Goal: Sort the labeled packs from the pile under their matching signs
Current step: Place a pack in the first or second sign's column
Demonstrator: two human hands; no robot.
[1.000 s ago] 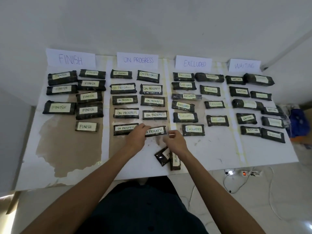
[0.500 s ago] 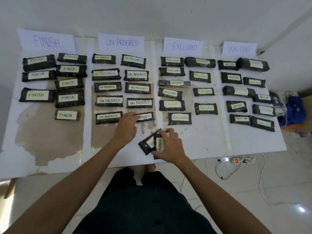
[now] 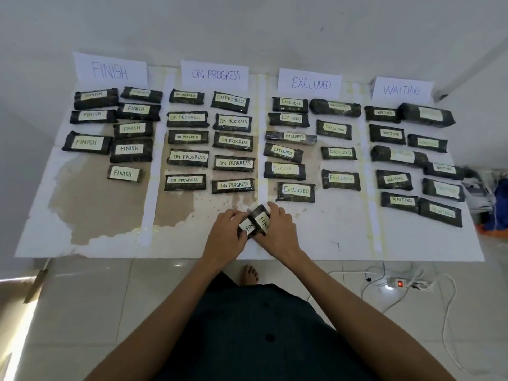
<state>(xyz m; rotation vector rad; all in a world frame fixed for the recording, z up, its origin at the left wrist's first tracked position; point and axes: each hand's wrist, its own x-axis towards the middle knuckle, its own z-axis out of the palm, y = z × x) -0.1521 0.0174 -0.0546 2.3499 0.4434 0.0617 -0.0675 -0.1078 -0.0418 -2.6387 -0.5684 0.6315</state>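
Note:
Two dark packs with white labels reading FINISH lie between my hands near the table's front edge. My left hand (image 3: 226, 234) grips the lower pack (image 3: 246, 227). My right hand (image 3: 279, 229) holds the upper pack (image 3: 261, 218), which overlaps the first. Four paper signs stand along the wall: FINISH (image 3: 110, 70), ON PROGRESS (image 3: 215, 74), EXCLUDED (image 3: 310, 83), WAITING (image 3: 402, 90). Under each sign lie several dark labeled packs in rows. The nearest FINISH pack (image 3: 124, 173) in its column sits far left of my hands.
The white table (image 3: 412, 243) has a brown worn patch at front left. Tape strips divide it into columns. On the tiled floor lie a power strip (image 3: 404, 284) with cables and my bare foot (image 3: 249, 274). A blue bag (image 3: 501, 202) sits at the right edge.
My left hand has left the ON PROGRESS pack in its row and come back to the two FINISH packs. Both hands now hold them, and the packs have shifted together.

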